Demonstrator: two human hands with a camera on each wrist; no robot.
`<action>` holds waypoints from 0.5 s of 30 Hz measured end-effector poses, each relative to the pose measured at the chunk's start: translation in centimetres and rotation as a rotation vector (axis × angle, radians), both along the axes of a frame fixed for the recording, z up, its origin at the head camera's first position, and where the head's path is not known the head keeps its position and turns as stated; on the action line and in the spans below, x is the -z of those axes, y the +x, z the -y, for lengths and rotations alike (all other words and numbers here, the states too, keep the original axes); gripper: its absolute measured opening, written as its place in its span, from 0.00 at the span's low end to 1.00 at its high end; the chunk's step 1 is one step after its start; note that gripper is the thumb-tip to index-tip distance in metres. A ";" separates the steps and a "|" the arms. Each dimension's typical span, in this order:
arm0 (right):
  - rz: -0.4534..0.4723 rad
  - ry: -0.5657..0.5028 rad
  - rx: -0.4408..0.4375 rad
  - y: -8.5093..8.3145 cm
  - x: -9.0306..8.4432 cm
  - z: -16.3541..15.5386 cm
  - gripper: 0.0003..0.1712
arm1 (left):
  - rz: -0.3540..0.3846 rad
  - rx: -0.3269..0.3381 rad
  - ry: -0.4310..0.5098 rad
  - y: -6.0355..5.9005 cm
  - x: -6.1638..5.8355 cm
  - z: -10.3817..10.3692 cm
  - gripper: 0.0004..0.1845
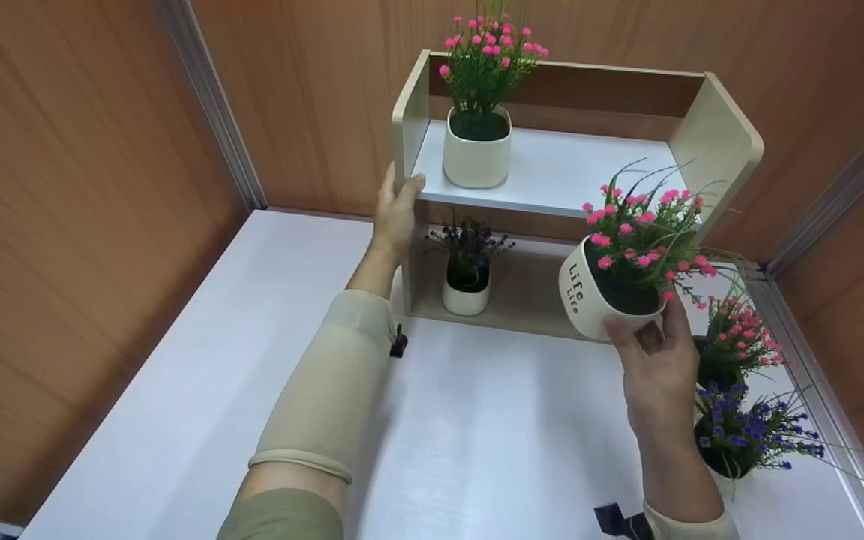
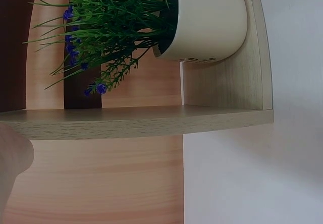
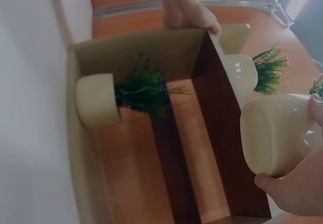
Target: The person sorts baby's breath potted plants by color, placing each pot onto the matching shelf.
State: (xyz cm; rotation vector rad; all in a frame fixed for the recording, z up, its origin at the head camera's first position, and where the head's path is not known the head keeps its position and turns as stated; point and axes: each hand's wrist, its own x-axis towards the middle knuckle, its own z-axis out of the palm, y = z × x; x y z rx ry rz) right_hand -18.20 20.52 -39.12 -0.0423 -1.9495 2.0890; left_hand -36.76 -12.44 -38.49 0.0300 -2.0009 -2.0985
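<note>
My left hand (image 1: 396, 214) grips the left side of a two-level wooden shelf (image 1: 721, 139), its thumb at the front edge by the upper board. In my right hand (image 1: 661, 375) I hold a white flowerpot (image 1: 586, 304) with pink flowers, marked "Life". It is tilted and off the table, in front of the shelf's right side; its base shows in the right wrist view. Another white pot of pink flowers (image 1: 477, 161) stands upright at the left of the upper board. Below it, a white pot with purple-blue flowers (image 1: 466, 300) sits on the lower board.
To the right of the shelf, a pot of pinkish-red flowers (image 1: 739, 334) and a pot of purple flowers (image 1: 751, 427) stand on the white table (image 1: 477, 420). Wood-grain walls (image 1: 87, 225) with metal strips enclose the table's left, back and right.
</note>
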 end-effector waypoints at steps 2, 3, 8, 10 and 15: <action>-0.025 -0.023 0.006 -0.2 -0.9 0.2 0.48 | -0.001 0.000 -0.002 -0.1 0.0 0.0 0.47; -0.045 -0.033 0.008 -0.4 -1.3 0.3 0.47 | -0.004 -0.001 -0.003 -0.1 0.0 0.1 0.47; -0.164 -0.077 -0.011 -1.5 -3.1 0.9 0.44 | -0.019 -0.007 0.005 -0.2 0.0 0.0 0.46; -0.208 -0.062 -0.015 -2.1 -3.6 1.1 0.43 | -0.016 0.000 0.003 -0.3 0.1 -0.2 0.47; -0.246 0.045 0.014 -3.8 -4.5 1.2 0.44 | -0.011 0.018 -0.014 -0.3 0.1 -0.6 0.48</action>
